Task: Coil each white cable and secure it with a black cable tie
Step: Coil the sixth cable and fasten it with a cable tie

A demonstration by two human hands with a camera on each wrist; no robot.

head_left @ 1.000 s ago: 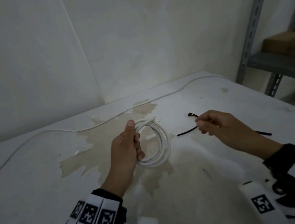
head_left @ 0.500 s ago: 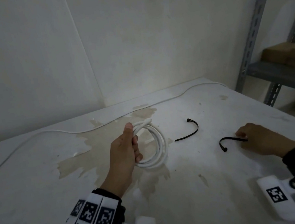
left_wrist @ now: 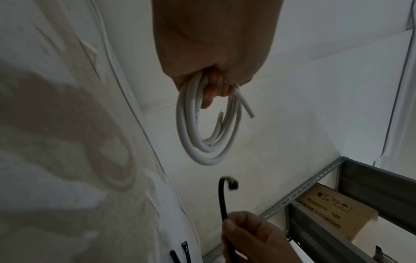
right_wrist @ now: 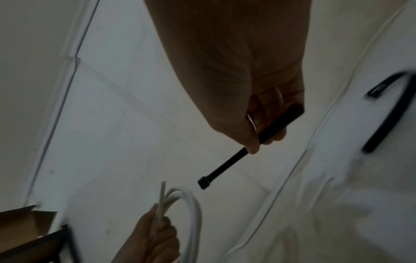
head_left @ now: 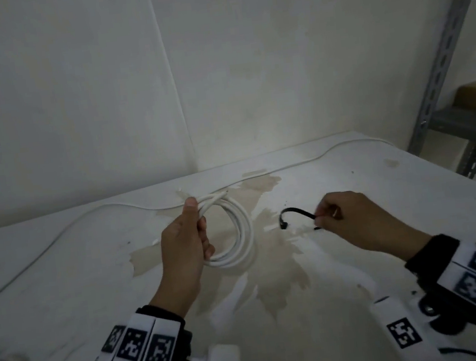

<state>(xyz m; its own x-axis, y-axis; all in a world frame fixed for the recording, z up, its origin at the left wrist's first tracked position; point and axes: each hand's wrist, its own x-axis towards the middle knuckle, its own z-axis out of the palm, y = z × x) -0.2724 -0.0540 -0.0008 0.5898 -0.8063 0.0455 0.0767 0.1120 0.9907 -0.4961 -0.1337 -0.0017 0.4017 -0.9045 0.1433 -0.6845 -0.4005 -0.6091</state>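
the black cable tie point(head_left: 295, 214) sat pinched by its tail in my right hand point(head_left: 354, 223), long axis running leftward from the fingers, its head end hooked down toward the table point(head_left: 65, 289). just left of it, my left hand point(head_left: 183, 246) grasped the coiled white cable point(head_left: 241, 236), loop hanging right of the palm, cut ends pointing up past the thumb. a long loose cable point(head_left: 100, 209) lay beyond both hands.

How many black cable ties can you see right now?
2, perhaps more. One black cable tie is pinched in the right hand. A second tie lies on the table, showing in the right wrist view only. Others may be hidden.
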